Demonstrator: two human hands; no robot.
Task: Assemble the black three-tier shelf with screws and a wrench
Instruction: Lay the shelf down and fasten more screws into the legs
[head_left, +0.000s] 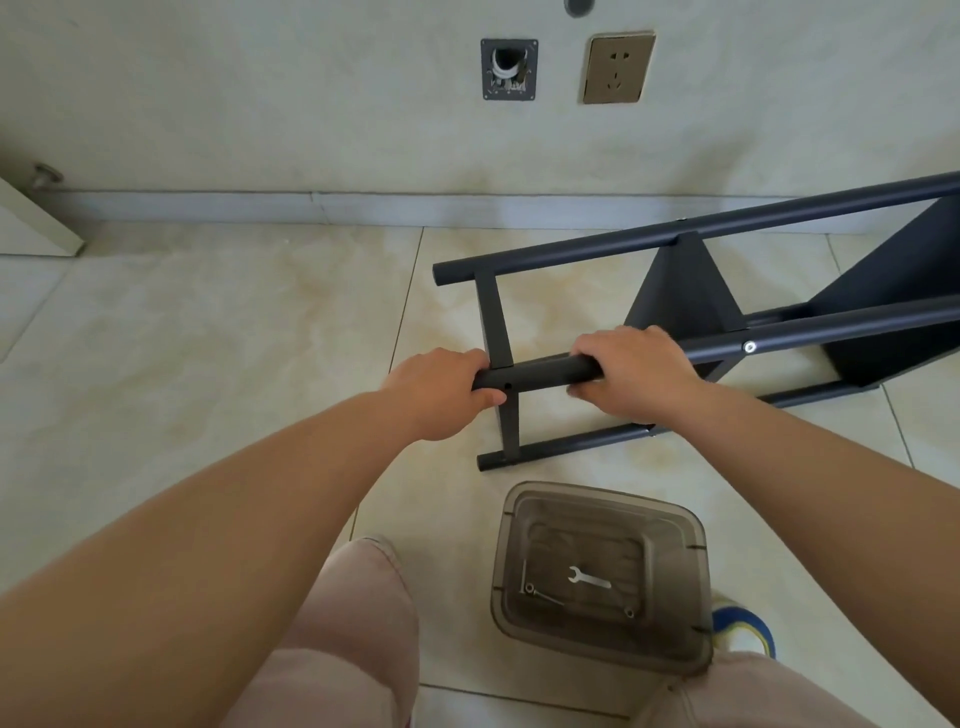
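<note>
The black shelf (691, 291) lay on its side on the tiled floor (208, 338), its long tubes running away to the right toward the wall (311, 104). The left hand (441, 392) gripped the near end of the upper tube (540, 373), fingers curled over the top and thumb tucked beneath, just beside a small screw hole (507, 386). The right hand (631, 371) clasped the same tube a little farther along, fingers wrapped together over it, thumb under. A bare stretch of tube showed between the two sets of fingers. Below the right hand's fingers, nearer the person, a clear plastic bin (602, 577) stood on the floor, holding a small wrench (589, 578) and some screws (530, 588).
</note>
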